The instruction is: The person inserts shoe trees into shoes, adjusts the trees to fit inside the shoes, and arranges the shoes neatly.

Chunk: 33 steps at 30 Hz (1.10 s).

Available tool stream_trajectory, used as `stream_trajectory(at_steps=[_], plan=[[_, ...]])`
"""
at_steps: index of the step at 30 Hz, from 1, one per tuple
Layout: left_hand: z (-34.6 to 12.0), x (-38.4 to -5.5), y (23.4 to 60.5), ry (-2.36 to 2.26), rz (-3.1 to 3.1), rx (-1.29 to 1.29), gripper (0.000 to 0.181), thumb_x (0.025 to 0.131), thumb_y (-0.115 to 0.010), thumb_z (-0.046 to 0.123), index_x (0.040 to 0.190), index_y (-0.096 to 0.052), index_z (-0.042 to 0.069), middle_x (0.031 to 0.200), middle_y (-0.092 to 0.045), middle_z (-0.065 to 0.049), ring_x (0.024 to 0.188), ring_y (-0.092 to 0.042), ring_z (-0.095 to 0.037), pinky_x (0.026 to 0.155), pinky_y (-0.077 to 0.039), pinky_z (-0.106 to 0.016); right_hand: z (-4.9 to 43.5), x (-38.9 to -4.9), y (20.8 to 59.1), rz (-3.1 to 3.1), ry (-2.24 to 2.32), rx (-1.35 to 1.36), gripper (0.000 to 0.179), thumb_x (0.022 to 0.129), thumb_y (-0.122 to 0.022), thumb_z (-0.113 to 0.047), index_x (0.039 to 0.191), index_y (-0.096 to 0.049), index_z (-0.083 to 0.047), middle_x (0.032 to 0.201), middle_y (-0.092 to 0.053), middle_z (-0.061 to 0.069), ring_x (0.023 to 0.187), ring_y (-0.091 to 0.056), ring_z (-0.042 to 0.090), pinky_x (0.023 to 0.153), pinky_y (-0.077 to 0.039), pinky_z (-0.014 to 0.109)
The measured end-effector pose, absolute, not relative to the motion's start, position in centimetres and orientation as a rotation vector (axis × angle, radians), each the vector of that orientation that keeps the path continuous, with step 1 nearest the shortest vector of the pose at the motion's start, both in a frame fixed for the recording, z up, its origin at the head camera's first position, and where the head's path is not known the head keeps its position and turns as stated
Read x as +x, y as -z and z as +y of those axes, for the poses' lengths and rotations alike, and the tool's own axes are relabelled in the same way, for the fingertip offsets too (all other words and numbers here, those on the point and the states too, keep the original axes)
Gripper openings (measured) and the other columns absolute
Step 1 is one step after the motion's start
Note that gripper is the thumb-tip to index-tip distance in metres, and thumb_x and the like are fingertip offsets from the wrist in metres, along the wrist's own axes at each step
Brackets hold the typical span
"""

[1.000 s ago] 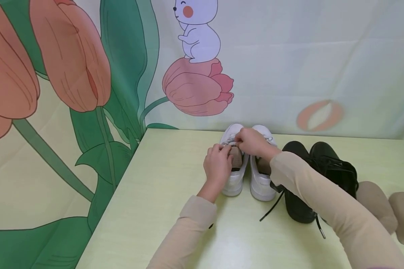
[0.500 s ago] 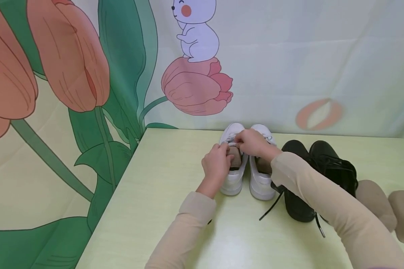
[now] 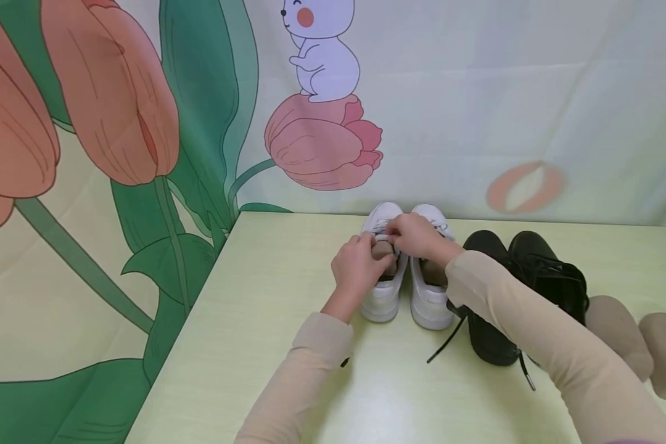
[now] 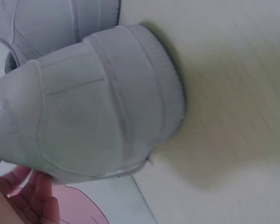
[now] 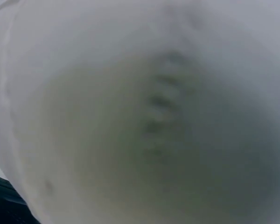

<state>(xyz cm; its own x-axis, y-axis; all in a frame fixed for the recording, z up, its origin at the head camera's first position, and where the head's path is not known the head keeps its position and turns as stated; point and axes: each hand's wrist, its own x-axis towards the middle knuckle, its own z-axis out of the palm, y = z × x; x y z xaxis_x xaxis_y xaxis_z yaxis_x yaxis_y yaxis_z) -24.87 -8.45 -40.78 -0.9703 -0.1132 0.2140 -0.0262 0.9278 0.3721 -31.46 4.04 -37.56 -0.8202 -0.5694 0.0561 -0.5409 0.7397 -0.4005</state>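
Two white lace-up sneakers stand side by side, toes toward the wall: the left sneaker (image 3: 380,307) and the right sneaker (image 3: 431,313). My left hand (image 3: 356,262) holds the left sneaker at its upper edge, fingers along the outer side and thumb reaching across the opening over a beige insert (image 3: 384,249). In the left wrist view, fingers (image 4: 43,193) curl near the side of the sneaker, whose heel (image 4: 88,116) fills the middle. My right hand (image 3: 416,235) pinches at the left sneaker's shoelace (image 3: 382,227); its fingertips are partly hidden. Blurred white sneaker material (image 5: 107,116) fills the right wrist view.
Black lace-up shoes (image 3: 494,345) stand to the right, partly behind my right sleeve, a loose lace (image 3: 446,340) trailing on the table (image 3: 244,296). Two beige rounded inserts (image 3: 618,333) lie farther right. A printed cloth (image 3: 433,123) hangs behind the table.
My left hand has shifted slightly left, and its thumb now stretches over the left sneaker's opening. The right hand keeps its place at the laces.
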Motion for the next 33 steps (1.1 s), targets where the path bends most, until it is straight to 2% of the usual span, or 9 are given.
stream_trajectory(at_steps=[7, 13, 23, 33], plan=[[-7.4, -25.5, 40.4, 0.520, -2.899, 0.267, 0.044, 0.071, -0.065, 0.050, 0.090, -0.050, 0.014, 0.085, -0.054, -0.003, 0.070, -0.060, -0.027, 0.054, -0.044, -0.037, 4.0, -31.5, 37.8, 2.876, 0.635, -0.945, 0.012, 0.082, -0.056, -0.007, 0.084, -0.067, -0.005, 0.073, -0.063, 0.006, 0.059, -0.048, 0.017, 0.058, -0.038, 0.025], [-6.8, -25.7, 39.7, 0.446, -2.929, 0.293, 0.049, 0.070, -0.067, 0.049, 0.097, -0.052, 0.011, 0.089, -0.055, -0.004, 0.076, -0.060, -0.025, 0.058, -0.046, -0.037, 4.1, -31.5, 37.8, 2.873, 0.654, -0.941, 0.012, 0.082, -0.055, -0.007, 0.082, -0.067, -0.005, 0.071, -0.062, 0.006, 0.058, -0.048, 0.017, 0.057, -0.037, 0.025], [-6.2, -25.5, 39.8, 0.387, -2.914, 0.223, 0.045, 0.072, -0.067, 0.044, 0.097, -0.049, 0.013, 0.090, -0.053, -0.004, 0.077, -0.059, -0.023, 0.059, -0.046, -0.035, 4.2, -31.4, 37.8, 2.872, 0.661, -0.940, 0.013, 0.082, -0.053, -0.007, 0.078, -0.065, -0.006, 0.067, -0.059, 0.004, 0.058, -0.046, 0.017, 0.056, -0.036, 0.025], [-5.7, -25.9, 40.2, 0.313, -2.934, 0.207, 0.042, 0.073, -0.067, 0.042, 0.096, -0.047, 0.013, 0.090, -0.053, -0.005, 0.076, -0.057, -0.023, 0.059, -0.045, -0.033, 4.1, -31.4, 37.9, 2.889, 0.642, -0.990, 0.013, 0.081, -0.053, -0.007, 0.079, -0.067, -0.007, 0.070, -0.062, 0.004, 0.060, -0.048, 0.018, 0.058, -0.038, 0.027]])
